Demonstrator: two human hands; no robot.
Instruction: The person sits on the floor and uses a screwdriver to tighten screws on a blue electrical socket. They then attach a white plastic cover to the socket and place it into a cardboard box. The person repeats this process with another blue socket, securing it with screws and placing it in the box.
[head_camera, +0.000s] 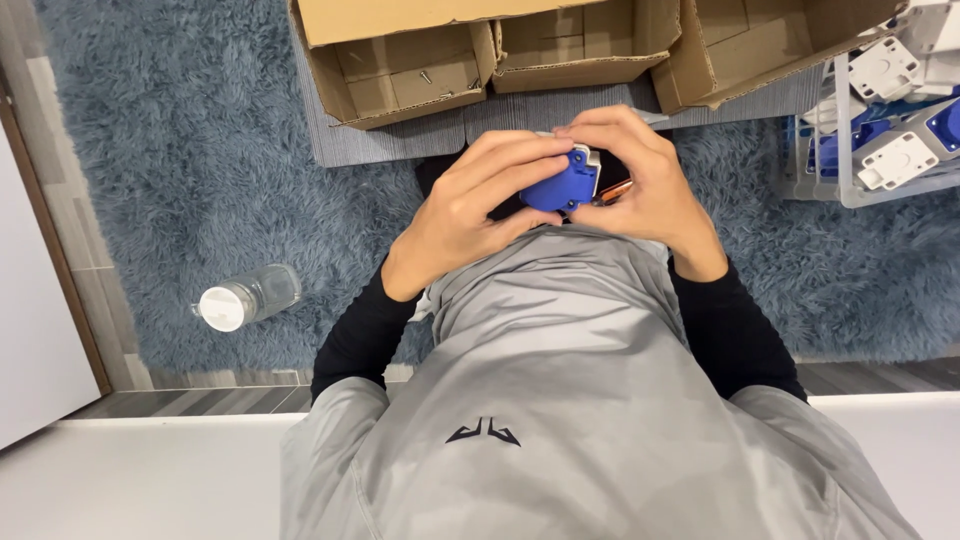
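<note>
- left hand (470, 205) and right hand (640, 185) both wrapped around blue plastic part (565, 183), held over lap
- fingers hide most of it
- cardboard boxes (480, 55) just beyond on grey mat
- white crate (880, 110) of blue-white parts at right
- clear bottle (245, 297) lying on shaggy rug (180, 150), left

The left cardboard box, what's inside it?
In the left cardboard box, a few small screws lie loose on the bottom. Its folded flap hides the far part, so anything there cannot be seen.
</note>
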